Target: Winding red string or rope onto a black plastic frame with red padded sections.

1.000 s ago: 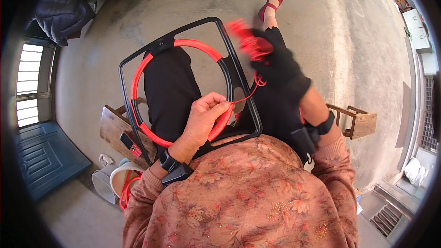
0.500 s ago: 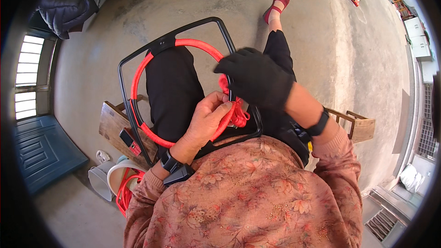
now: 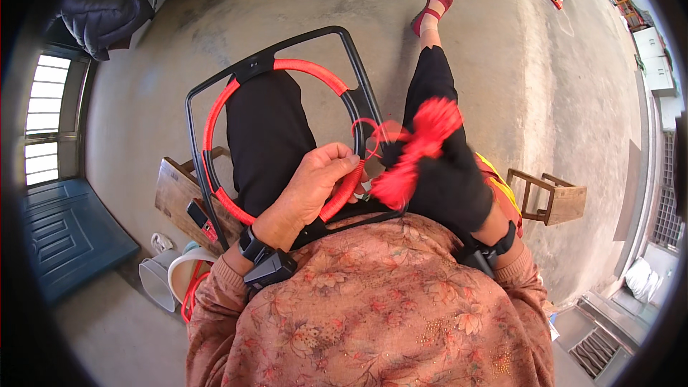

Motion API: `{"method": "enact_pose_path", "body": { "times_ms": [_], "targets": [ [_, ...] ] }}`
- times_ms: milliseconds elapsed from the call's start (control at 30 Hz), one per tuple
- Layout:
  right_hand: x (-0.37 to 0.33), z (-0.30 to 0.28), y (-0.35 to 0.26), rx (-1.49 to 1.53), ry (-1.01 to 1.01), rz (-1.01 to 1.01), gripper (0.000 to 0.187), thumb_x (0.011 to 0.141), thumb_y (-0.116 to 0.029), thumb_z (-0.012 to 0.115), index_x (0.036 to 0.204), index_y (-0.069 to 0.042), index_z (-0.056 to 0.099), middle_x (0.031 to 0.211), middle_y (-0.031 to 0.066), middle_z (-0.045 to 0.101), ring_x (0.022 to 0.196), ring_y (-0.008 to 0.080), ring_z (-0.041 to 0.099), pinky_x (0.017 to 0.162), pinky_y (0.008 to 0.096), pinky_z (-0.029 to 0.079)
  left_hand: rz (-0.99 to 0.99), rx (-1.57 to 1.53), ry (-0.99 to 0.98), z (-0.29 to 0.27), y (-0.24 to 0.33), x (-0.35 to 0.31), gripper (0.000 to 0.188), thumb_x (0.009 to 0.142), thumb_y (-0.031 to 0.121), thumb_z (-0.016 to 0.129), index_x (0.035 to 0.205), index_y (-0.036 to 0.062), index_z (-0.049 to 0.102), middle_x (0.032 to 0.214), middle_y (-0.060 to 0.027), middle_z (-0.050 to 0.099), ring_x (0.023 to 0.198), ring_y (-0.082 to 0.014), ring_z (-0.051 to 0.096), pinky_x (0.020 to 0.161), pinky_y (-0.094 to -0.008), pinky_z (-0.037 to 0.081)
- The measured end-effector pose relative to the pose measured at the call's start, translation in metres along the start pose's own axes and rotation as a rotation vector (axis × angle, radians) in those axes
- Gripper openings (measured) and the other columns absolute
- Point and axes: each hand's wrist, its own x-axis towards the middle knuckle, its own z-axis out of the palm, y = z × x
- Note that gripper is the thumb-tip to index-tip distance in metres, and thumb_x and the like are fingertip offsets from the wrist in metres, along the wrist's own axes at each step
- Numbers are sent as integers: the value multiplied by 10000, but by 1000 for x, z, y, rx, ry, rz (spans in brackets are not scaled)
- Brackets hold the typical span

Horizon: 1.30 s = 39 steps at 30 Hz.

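Note:
On my lap rests a black metal frame with a round ring inside it. Red cord is wound tightly round much of the ring, while a stretch at its upper right and one at its left show black. My bare left hand pinches the ring's right side, thumb and fingers closed at the end of the red winding. To the right, my black-gloved right hand grips a bundle of red cord, blurred by motion. A thin loose loop of cord runs from the ring toward the bundle.
A wooden bench end at my left carries a dark phone-like object; another wooden end shows at my right. Pale buckets with red strands stand at lower left. A blue panelled door lies beyond.
My right hand has moved down and right, from over the frame's right bar to beside it. The cord bundle, previously hanging by the ring, is now in that hand. My left hand keeps its pinch.

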Motion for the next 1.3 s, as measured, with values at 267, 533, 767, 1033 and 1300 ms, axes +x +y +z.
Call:
{"method": "enact_pose_path", "body": {
  "times_ms": [267,533,767,1033,1300],
  "targets": [
    [-42,-91,20,521,155,31,384,976,-260,490,1255,3,480,849,34,571,658,114,553,564,244,441,9,-85,-26,-1,-12,3,147,963,172,508,944,28,533,797,-128,635,617,-182,632,496,-268,524],
    [21,-100,20,689,274,58,382,949,-280,475,1201,3,522,891,58,610,738,147,568,664,265,439,14,-50,-2,3,-7,4,78,948,121,506,934,47,527,803,-146,645,623,-194,638,502,-276,530],
    [94,14,-53,-1056,-86,-605,349,787,-170,584,1119,-65,597,1057,78,600,993,214,553,901,349,401,271,171,182,-7,-29,7,54,871,78,627,887,30,607,987,-104,629,809,-144,622,707,-240,499],
    [112,59,-24,-1225,-443,-869,290,667,-158,659,949,-93,637,1071,83,598,1128,268,525,1008,405,374,457,330,221,2,-27,7,61,860,53,630,835,-2,637,1041,-82,558,877,-103,542,780,-222,450],
    [61,3,-10,-659,-287,-520,413,633,-127,735,1027,-87,618,1034,93,599,1018,279,567,874,403,455,203,-54,4,0,-24,12,80,946,94,482,942,24,520,806,-18,590,681,-68,547,643,-215,476]
  ]
}}
